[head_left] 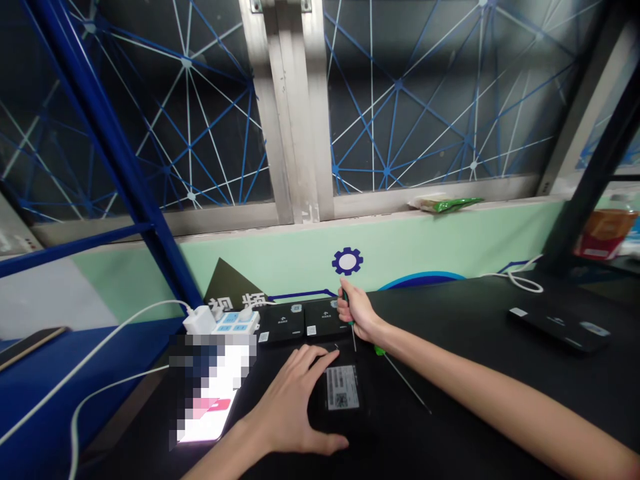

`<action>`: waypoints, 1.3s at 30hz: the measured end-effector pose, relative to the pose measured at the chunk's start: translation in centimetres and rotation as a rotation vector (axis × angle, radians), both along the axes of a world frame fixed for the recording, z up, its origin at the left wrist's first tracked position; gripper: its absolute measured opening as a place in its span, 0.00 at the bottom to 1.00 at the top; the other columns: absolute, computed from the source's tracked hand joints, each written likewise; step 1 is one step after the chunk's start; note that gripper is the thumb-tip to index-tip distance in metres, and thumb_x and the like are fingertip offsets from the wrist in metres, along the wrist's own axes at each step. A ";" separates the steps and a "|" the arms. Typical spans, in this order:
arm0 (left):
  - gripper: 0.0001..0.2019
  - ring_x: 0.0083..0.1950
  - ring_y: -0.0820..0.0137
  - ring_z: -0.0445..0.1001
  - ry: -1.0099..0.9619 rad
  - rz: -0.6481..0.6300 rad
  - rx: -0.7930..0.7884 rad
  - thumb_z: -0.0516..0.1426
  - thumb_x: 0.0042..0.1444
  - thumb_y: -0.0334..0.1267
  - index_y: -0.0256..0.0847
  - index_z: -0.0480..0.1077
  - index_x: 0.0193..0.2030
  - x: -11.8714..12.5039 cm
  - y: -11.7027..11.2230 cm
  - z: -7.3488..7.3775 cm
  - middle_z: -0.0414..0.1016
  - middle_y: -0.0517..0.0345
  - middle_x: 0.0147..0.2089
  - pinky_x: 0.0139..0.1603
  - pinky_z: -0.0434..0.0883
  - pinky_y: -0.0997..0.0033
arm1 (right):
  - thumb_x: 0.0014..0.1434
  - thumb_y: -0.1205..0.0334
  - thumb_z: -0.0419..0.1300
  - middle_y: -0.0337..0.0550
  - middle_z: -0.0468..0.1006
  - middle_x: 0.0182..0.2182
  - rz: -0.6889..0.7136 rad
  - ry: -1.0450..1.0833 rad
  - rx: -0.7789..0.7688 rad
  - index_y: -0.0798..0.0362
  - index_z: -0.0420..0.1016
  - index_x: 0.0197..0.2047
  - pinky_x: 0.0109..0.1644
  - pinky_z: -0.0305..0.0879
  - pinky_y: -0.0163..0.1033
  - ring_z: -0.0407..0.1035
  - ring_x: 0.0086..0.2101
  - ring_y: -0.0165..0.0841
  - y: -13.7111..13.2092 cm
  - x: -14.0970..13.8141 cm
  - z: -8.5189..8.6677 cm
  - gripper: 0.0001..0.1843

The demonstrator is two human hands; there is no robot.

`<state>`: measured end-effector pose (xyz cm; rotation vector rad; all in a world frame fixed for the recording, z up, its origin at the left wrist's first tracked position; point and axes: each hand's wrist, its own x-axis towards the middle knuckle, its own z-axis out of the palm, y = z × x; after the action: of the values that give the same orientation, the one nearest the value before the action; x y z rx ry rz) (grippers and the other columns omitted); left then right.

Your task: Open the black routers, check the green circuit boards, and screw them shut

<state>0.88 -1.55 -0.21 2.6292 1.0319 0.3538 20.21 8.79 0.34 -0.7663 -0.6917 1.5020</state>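
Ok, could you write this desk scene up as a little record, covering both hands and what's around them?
Left hand: open, fingers spread beside a labelled black box
Right hand: closed around a screwdriver, shaft pointing down
Screwdriver tip touching box: cannot tell
Right of box: thin tool with green end, lying on the black table
Behind box: two more black boxes
Left: lit screen, partly pixelated; power strip behind it

The black tabletop [475,360] carries a lit phone [217,413], a white power strip [235,325], two black boxes [281,323] side by side, a labelled box [343,388], a loose screwdriver [407,382] and, far right, another black box [557,327].
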 end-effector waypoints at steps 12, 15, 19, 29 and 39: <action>0.53 0.67 0.42 0.59 -0.013 0.035 -0.003 0.69 0.39 0.62 0.46 0.57 0.71 -0.4 -0.2 -0.1 0.62 0.46 0.67 0.69 0.51 0.34 | 0.50 0.45 0.68 0.27 0.62 0.18 0.053 -0.178 0.222 0.50 0.58 0.28 0.16 0.47 0.26 0.50 0.15 0.20 0.5 3.2 2.6 0.24; 0.52 0.67 0.44 0.60 0.005 0.010 -0.005 0.68 0.42 0.63 0.47 0.55 0.72 -0.8 -0.1 0.3 0.61 0.47 0.68 0.69 0.51 0.34 | 0.53 0.44 0.66 0.29 0.64 0.16 0.097 -0.327 0.261 0.51 0.62 0.27 0.19 0.56 0.29 0.56 0.16 0.23 -0.1 3.4 3.0 0.22; 0.37 0.67 0.50 0.61 -0.015 0.008 0.041 0.60 0.59 0.57 0.50 0.55 0.71 -1.5 0.1 0.9 0.62 0.50 0.68 0.69 0.56 0.41 | 0.56 0.44 0.63 0.34 0.69 0.14 0.219 -0.555 0.370 0.53 0.65 0.23 0.24 0.60 0.32 0.60 0.18 0.26 -1.3 3.3 3.6 0.22; 0.17 0.36 0.65 0.73 -0.031 0.279 -0.129 0.52 0.62 0.38 0.47 0.69 0.57 -1.5 1.0 0.8 0.71 0.66 0.27 0.42 0.67 0.66 | 0.62 0.54 0.54 0.32 0.61 0.13 0.242 -1.060 0.506 0.52 0.63 0.15 0.28 0.54 0.35 0.53 0.18 0.26 -1.5 4.0 4.2 0.24; 0.20 0.34 0.67 0.71 -0.033 0.266 -0.198 0.50 0.60 0.35 0.48 0.67 0.59 -1.7 1.1 1.0 0.68 0.69 0.25 0.43 0.65 0.68 | 0.64 0.56 0.54 0.35 0.63 0.12 0.229 -1.503 0.461 0.53 0.68 0.15 0.28 0.53 0.36 0.57 0.17 0.28 -2.6 3.9 4.5 0.25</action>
<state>-0.83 -0.44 0.78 2.3091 1.3362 0.3325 24.07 6.16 4.85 -1.4175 -2.1823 0.6416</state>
